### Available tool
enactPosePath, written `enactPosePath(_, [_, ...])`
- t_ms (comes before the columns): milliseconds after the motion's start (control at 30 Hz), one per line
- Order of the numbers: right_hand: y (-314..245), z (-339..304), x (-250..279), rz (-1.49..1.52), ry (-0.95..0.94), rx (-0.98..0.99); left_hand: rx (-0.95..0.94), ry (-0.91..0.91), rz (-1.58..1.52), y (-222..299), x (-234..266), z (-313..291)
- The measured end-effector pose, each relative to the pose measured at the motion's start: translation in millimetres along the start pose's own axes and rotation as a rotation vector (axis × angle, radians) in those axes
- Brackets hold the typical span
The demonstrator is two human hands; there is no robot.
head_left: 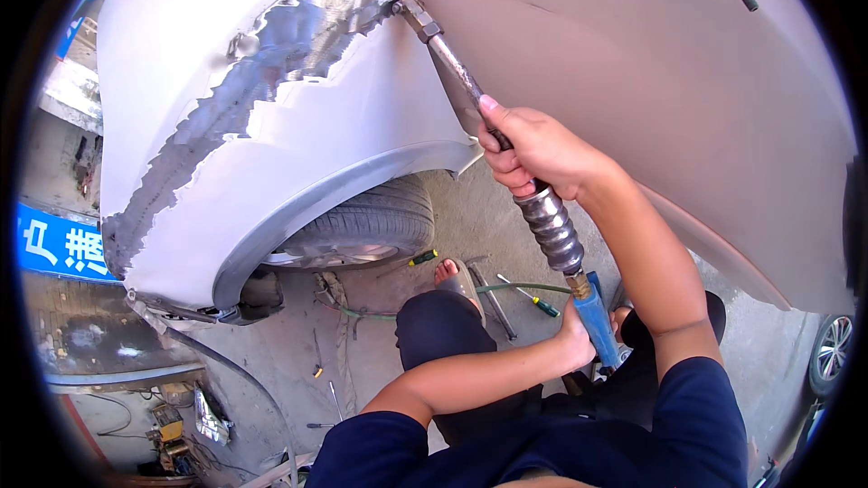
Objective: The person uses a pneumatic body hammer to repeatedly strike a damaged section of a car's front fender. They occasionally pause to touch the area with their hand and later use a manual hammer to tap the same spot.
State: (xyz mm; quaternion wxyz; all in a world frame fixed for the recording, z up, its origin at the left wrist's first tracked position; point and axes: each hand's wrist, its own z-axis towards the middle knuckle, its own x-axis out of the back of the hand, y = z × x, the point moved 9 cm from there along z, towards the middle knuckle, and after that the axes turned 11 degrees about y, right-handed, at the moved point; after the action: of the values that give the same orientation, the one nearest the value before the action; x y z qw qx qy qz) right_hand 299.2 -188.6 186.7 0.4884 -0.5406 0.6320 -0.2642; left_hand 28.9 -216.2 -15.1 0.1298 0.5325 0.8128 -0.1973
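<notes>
A slide-hammer dent puller slants across the middle, with a ribbed metal body and a blue handle. My right hand is closed around its shaft above the ribbed part, thumb laid along the rod. My left hand grips the blue handle end; its fingers are partly hidden. The puller's clamp head meets the edge of a white car fender, by the gap to the door. A jagged strip of bared metal runs down the fender.
Below the fender's arch sits a tire. Screwdrivers, a metal bar and a green hose lie on the concrete floor. A dark cable hangs at the bumper. A yellow machine stands lower left; another car's wheel shows at right.
</notes>
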Motion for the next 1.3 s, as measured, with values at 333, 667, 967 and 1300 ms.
enactPosePath(333, [-25,-4,17,-0.484,0.296,0.399,-0.012,-0.328,-0.017,3,-25,0])
enactPosePath(667, [-9,-13,-17,0.321,-0.303,-0.178,-0.033,-0.209,0.021,-1,-11,-7])
enactPosePath(967, [-29,-21,19,-0.695,0.512,0.492,-0.105,-0.176,0.012,3,-24,8])
enactPosePath(1300, [-46,-45,7,-0.896,0.595,0.611,-0.105,-0.116,0.018,-13,-12,26])
